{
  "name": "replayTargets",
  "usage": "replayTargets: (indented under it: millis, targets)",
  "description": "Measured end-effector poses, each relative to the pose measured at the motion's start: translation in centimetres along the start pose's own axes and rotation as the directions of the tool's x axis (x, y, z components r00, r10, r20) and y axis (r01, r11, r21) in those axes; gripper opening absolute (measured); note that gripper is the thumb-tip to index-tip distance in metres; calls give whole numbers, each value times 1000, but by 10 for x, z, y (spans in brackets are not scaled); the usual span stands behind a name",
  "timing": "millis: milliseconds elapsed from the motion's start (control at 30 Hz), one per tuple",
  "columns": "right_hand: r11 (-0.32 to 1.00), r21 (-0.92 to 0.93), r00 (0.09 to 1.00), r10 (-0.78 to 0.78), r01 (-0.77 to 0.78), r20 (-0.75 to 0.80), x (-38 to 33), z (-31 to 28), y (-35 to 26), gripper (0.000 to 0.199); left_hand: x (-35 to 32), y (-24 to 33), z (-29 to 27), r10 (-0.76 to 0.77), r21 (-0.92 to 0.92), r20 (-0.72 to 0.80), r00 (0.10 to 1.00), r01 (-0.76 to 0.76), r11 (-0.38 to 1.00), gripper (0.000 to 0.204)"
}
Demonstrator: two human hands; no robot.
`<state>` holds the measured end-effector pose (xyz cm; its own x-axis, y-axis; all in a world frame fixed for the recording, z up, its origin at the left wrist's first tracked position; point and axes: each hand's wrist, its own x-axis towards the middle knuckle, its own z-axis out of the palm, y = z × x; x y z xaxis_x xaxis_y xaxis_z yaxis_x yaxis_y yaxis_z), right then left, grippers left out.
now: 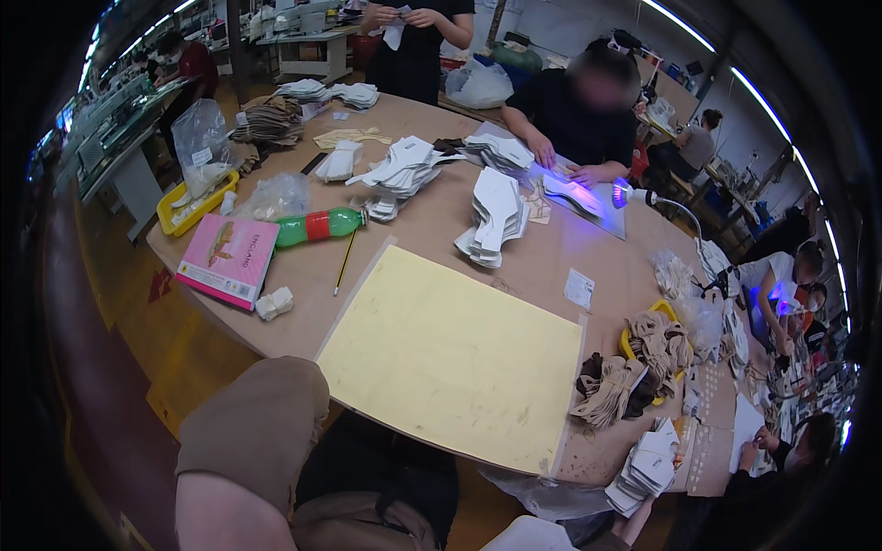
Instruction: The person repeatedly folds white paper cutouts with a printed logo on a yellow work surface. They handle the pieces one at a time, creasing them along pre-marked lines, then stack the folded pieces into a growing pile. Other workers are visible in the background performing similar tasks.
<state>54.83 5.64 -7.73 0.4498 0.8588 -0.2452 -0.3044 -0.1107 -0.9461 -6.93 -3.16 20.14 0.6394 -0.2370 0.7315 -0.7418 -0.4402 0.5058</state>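
At the lower right edge of the table, my right hand (636, 520) is closed around a bundle of white cut pieces (645, 466), with its fingertips showing at the bundle's far side. My left arm (253, 432), in a brown short sleeve, bends at the lower left, and its hand is out of the picture. In front of me lies a pale yellow sheet (459, 358), taped down along its sides. Beside my right hand are banded bundles of tan pieces (608, 390) and a yellow basket (663, 312) heaped with more.
A pink book (230, 260), a green bottle (322, 226) and a pencil (344, 264) lie at left, near a yellow tray (196, 204). White stacks (496, 216) stand farther back. Across the table, a co-worker (579, 119) handles pieces under a purple-lit lamp (634, 194).
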Motion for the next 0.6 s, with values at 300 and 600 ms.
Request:
replayTargets:
  millis: [300,600]
  targets:
    - [946,82,938,-296,314,-181,-28,29,35,53,-2,23,32,-70,-46,38,997,72,996,16]
    - [858,-233,845,-501,457,-187,-102,139,22,50,-19,41,36,-158,-48,-24,987,157,987,21]
